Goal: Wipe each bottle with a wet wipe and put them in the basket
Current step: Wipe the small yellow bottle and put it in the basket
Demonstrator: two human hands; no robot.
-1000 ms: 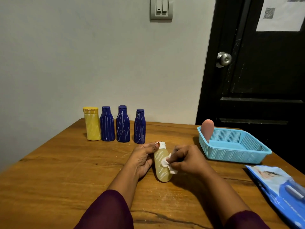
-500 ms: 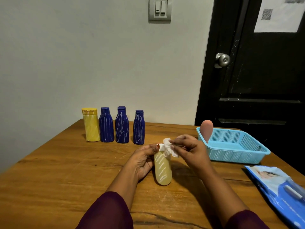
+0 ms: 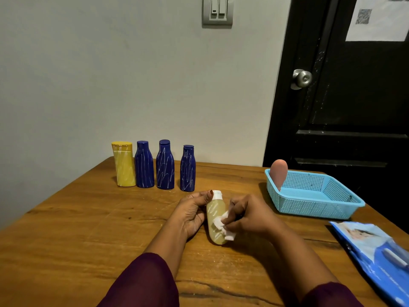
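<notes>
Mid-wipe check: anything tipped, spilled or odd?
No spill. The yellow bottle and three blue bottles carry white scribble marks. The pink bottle leans in a corner of the basket. A dark crack crosses the table near its front edge.

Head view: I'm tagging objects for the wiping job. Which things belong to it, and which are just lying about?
Job: left hand, right hand, wet wipe, pale bottle being wiped, yellow bottle, three blue bottles, basket, pink bottle in it, wipes pack.
Lying about: light switch, door knob, paper on the door.
</notes>
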